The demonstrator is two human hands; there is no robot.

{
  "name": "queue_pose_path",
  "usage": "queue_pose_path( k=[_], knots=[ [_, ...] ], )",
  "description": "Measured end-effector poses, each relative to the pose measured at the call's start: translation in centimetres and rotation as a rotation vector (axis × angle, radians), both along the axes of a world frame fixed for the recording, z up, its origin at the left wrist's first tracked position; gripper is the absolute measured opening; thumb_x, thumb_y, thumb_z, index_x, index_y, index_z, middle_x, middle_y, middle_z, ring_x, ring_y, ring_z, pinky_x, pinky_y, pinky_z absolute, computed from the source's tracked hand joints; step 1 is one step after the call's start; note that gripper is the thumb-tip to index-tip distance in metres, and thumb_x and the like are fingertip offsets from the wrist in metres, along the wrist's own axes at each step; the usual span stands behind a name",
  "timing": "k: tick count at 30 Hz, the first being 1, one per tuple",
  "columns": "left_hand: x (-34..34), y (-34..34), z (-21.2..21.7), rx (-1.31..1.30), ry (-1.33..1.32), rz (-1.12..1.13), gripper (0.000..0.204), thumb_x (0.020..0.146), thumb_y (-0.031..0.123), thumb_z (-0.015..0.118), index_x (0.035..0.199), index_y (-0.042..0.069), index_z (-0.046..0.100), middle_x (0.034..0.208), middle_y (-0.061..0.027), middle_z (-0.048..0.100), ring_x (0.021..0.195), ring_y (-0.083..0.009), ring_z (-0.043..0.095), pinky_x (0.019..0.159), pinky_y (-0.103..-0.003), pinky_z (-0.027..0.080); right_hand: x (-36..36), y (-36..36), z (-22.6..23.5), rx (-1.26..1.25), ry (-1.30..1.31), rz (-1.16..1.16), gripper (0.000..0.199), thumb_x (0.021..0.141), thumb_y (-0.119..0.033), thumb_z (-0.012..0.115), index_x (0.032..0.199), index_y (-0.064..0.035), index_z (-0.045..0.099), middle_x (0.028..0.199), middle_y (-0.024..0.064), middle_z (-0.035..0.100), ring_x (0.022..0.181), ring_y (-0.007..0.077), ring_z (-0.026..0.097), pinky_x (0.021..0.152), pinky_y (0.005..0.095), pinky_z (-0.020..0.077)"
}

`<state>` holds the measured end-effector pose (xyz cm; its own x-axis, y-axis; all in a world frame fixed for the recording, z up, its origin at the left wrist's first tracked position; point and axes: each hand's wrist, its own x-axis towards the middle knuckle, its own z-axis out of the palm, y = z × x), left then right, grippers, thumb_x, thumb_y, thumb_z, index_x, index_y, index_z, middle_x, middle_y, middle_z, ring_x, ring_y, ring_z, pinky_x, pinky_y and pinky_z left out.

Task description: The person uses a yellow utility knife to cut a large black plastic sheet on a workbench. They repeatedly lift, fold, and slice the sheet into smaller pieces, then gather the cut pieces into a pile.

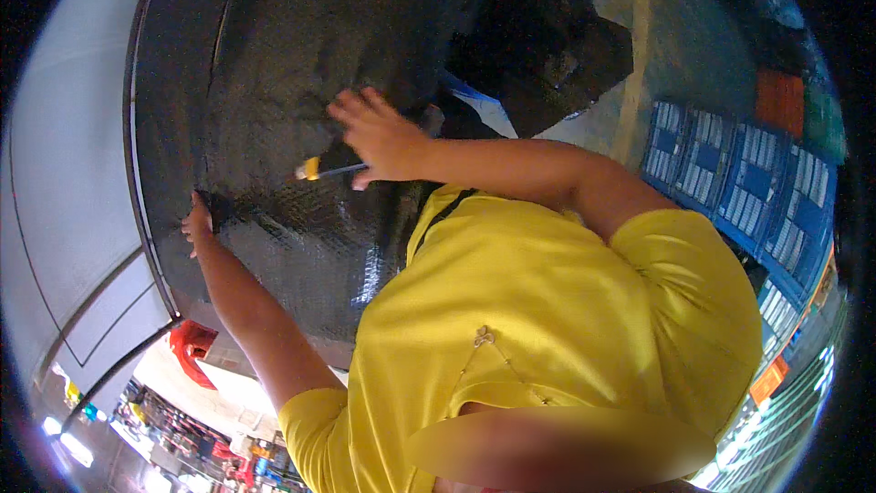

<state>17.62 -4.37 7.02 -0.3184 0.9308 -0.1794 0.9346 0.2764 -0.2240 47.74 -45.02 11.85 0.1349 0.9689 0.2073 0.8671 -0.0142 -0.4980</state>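
A wide black sheet (274, 119) with a fine textured surface lies spread in front of me, creased and shiny in places. My left hand (198, 224) rests near its left side with fingers apart, next to a small dark patch or fold. Over the middle of the sheet is my right hand (383, 135), fingers spread and slightly blurred. Beside its thumb is a slim tool with a dark handle and a yellow, pale-tipped end (312, 169). The handle's end runs to the hand, and I cannot tell whether the thumb presses on it.
A pale panel (68, 146) borders the sheet on the left. Dark folded material (557, 55) hangs on the far right side, above the floor. Blue crates (753, 169) stand at right, near an orange one (780, 102). Something red (192, 351) is at lower left.
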Motion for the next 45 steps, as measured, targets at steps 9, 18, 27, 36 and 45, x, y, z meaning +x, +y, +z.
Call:
queue_pose_path(
  k=[9, 18, 27, 36, 45],
  knots=[
    [0.3, -1.2, 0.7, -0.130, -0.006, 0.007, 0.108, 0.076, 0.084, 0.029, 0.150, 0.006, 0.017, 0.157, -0.0100, 0.016, 0.142, -0.0423, 0.007, 0.106, -0.067, -0.003, 12.9, -14.4, -9.0, -0.369, 0.257, -0.901, 0.046, 0.075, -0.022, 0.072, 0.117, -0.0089, 0.058, 0.098, 0.0207, 0.066, 0.093, 0.0401, 0.063, 0.082, 0.0463, 0.0510],
    [-5.0, -1.1, 1.7, 0.072, -0.417, -0.195, 0.085, 0.082, 0.072, 0.042, 0.131, 0.003, 0.050, 0.142, -0.0199, 0.040, 0.132, -0.0432, 0.032, 0.102, -0.053, 0.034, 30.8, -23.2, -15.2, -0.760, -0.163, -1.887, 0.035, 0.079, -0.029, 0.066, 0.102, -0.0027, 0.065, 0.110, 0.0209, 0.060, 0.106, 0.0381, 0.056, 0.093, 0.0439, 0.0427],
    [-13.8, -2.0, -1.1, 0.106, -0.003, 0.229, 0.080, 0.071, 0.057, 0.074, 0.105, -0.014, 0.061, 0.105, -0.0219, 0.067, 0.093, -0.0345, 0.065, 0.081, -0.040, 0.050, 39.4, 26.1, -2.5, 0.278, -0.208, -0.696, 0.042, 0.082, -0.028, 0.069, 0.111, 0.0004, 0.057, 0.117, 0.0202, 0.054, 0.114, 0.0393, 0.048, 0.099, 0.0441, 0.0384],
    [-15.1, -3.4, 2.2, 0.675, -1.638, 0.910, 0.052, 0.075, 0.029, 0.079, 0.108, -0.007, 0.062, 0.098, -0.0124, 0.067, 0.082, -0.0271, 0.064, 0.073, -0.038, 0.050, 40.6, 48.8, -1.9, -0.302, -0.139, -0.627, 0.066, 0.084, -0.045, 0.062, 0.129, 0.0024, 0.050, 0.134, 0.0229, 0.049, 0.128, 0.0348, 0.043, 0.106, 0.0423, 0.0337],
    [-10.2, -29.9, 9.3, 0.767, -1.025, 0.361, 0.039, 0.083, 0.027, 0.072, 0.100, -0.006, 0.062, 0.091, -0.0087, 0.064, 0.081, -0.0172, 0.056, 0.076, -0.031, 0.046, 47.8, 17.7, 1.8, 0.031, -0.053, -0.682, 0.055, 0.087, -0.048, 0.060, 0.114, -0.0006, 0.059, 0.104, 0.0210, 0.065, 0.092, 0.0381, 0.063, 0.077, 0.0438, 0.0481]
  ],
)
